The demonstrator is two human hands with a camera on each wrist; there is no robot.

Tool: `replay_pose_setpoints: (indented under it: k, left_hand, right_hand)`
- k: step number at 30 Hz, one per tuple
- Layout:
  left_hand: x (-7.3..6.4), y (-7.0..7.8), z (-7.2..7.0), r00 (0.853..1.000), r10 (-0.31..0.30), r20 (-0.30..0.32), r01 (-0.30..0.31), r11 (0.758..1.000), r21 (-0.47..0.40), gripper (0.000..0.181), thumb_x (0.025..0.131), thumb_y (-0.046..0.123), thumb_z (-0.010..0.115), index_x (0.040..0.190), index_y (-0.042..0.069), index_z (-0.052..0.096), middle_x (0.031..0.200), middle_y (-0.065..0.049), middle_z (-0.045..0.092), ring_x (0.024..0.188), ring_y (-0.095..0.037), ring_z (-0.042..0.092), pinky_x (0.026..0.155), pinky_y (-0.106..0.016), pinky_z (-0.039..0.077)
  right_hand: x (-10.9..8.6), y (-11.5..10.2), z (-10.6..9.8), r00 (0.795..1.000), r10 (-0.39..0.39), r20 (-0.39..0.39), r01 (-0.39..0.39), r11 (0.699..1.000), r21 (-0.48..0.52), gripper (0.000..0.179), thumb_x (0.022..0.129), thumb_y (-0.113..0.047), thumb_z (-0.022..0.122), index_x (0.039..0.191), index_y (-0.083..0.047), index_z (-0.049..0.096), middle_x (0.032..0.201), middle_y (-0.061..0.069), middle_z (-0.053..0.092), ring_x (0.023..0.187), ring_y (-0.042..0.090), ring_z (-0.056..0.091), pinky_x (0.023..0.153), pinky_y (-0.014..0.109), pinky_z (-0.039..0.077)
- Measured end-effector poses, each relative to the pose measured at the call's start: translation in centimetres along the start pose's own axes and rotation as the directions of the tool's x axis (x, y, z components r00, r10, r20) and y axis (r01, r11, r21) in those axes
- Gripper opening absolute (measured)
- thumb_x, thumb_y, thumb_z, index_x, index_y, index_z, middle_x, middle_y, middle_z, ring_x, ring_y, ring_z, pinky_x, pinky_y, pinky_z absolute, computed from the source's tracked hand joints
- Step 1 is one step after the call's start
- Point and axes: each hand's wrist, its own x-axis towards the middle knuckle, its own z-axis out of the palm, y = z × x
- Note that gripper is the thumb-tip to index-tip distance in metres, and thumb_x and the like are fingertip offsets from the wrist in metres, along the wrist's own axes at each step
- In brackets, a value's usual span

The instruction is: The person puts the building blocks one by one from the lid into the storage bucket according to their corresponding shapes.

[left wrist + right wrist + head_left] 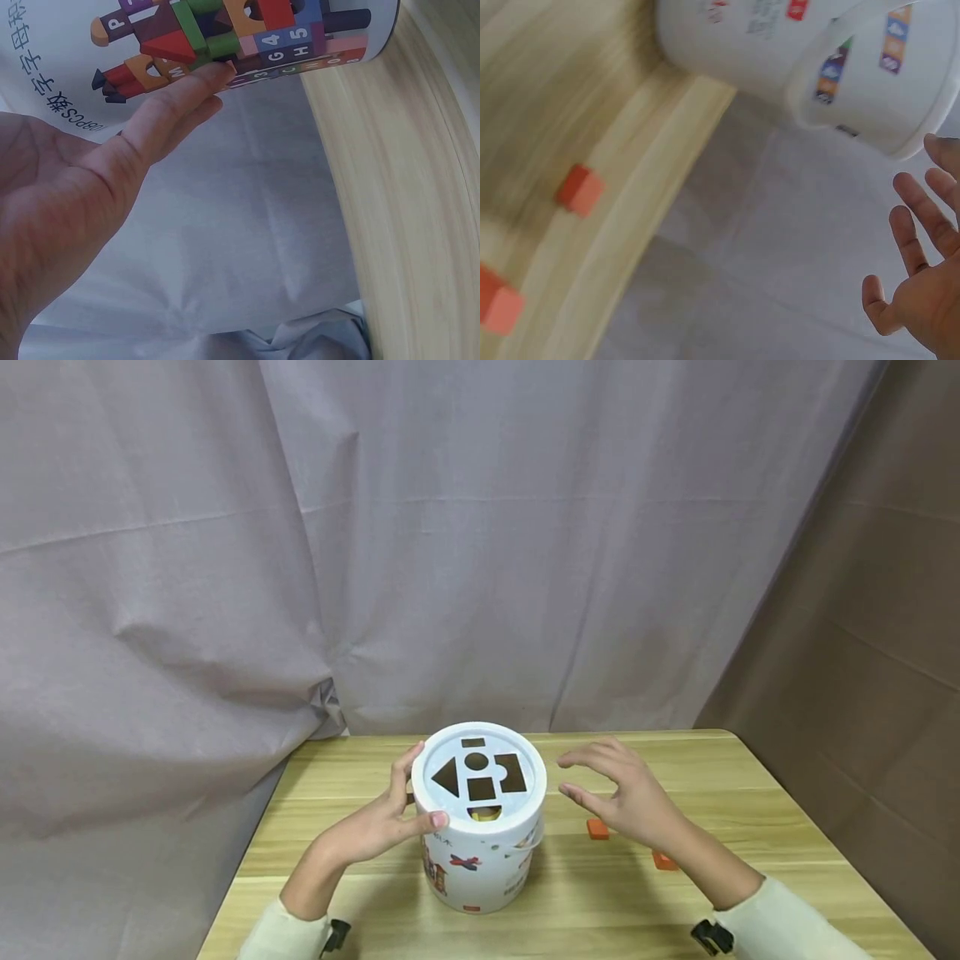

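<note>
A white toy-block bucket (480, 868) with printed pictures stands upright on the table. Its pale blue lid (450, 802) has several cut-out holes: a triangle, a circle, rectangles and a notched shape. Something yellow (486, 815) shows in the front hole. My left hand (378, 818) holds the bucket at its left side, thumb on the rim, fingers spread along the printed wall (67, 45). To the right of the bucket, my right hand (633, 793) is in the air with fingers apart and nothing in them. In the right wrist view that hand (930, 292) appears beside the bucket rim.
Two orange blocks lie on the wooden table (360, 910): one block (597, 829) below the right hand, another block (663, 860) partly behind the right forearm. A white carrying handle (534, 837) hangs at the bucket's right side. Grey curtains (480, 568) rise behind the table.
</note>
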Motion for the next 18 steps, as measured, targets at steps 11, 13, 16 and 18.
replay_pose_setpoints:
  k: [11, 13, 16, 18]
  left_hand:
    - [-1.3, 4.3, 0.0, 0.996, -0.087, -0.011, 0.087, 0.995, 0.038, 0.114, 0.104, 0.049, 0.076, 0.172, 0.032, -0.014, 0.185, -0.025, -0.009, 0.167, -0.059, 0.016, 0.128, -0.082, 0.023]
    - [-1.4, 4.3, 0.0, 0.995, -0.096, -0.015, 0.096, 0.994, 0.043, 0.113, 0.104, 0.048, 0.076, 0.172, 0.031, -0.013, 0.185, -0.024, -0.009, 0.167, -0.058, 0.016, 0.129, -0.081, 0.023]
    - [-1.5, 4.2, 0.0, 0.994, -0.108, -0.014, 0.108, 0.994, 0.032, 0.114, 0.104, 0.046, 0.077, 0.172, 0.033, -0.014, 0.186, -0.022, -0.008, 0.168, -0.055, 0.016, 0.131, -0.08, 0.021]
    - [-1.5, 4.0, 0.0, 0.994, -0.109, -0.012, 0.109, 0.994, 0.027, 0.114, 0.104, 0.046, 0.077, 0.172, 0.033, -0.014, 0.186, -0.023, -0.007, 0.167, -0.056, 0.018, 0.131, -0.08, 0.021]
  right_hand:
    - [-3.5, 2.5, 1.3, 0.996, 0.075, 0.041, -0.072, 0.995, -0.072, 0.046, 0.076, -0.007, 0.1, 0.117, -0.021, 0.082, 0.113, -0.007, 0.083, 0.106, 0.019, 0.068, 0.09, 0.051, 0.048]
    - [-3.9, 2.9, 1.6, 0.997, 0.071, 0.042, -0.067, 0.994, -0.083, 0.047, 0.075, -0.007, 0.101, 0.116, -0.021, 0.082, 0.111, -0.007, 0.083, 0.103, 0.018, 0.068, 0.088, 0.049, 0.048]
    - [-4.7, 3.7, 2.1, 0.996, 0.078, 0.048, -0.073, 0.992, -0.102, 0.047, 0.074, -0.007, 0.101, 0.115, -0.02, 0.082, 0.109, -0.007, 0.083, 0.101, 0.018, 0.068, 0.086, 0.044, 0.047]
    - [-5.4, 4.4, 2.4, 0.993, 0.1, 0.059, -0.093, 0.99, -0.109, 0.047, 0.073, -0.006, 0.102, 0.115, -0.02, 0.083, 0.109, -0.007, 0.083, 0.1, 0.017, 0.068, 0.084, 0.039, 0.042]
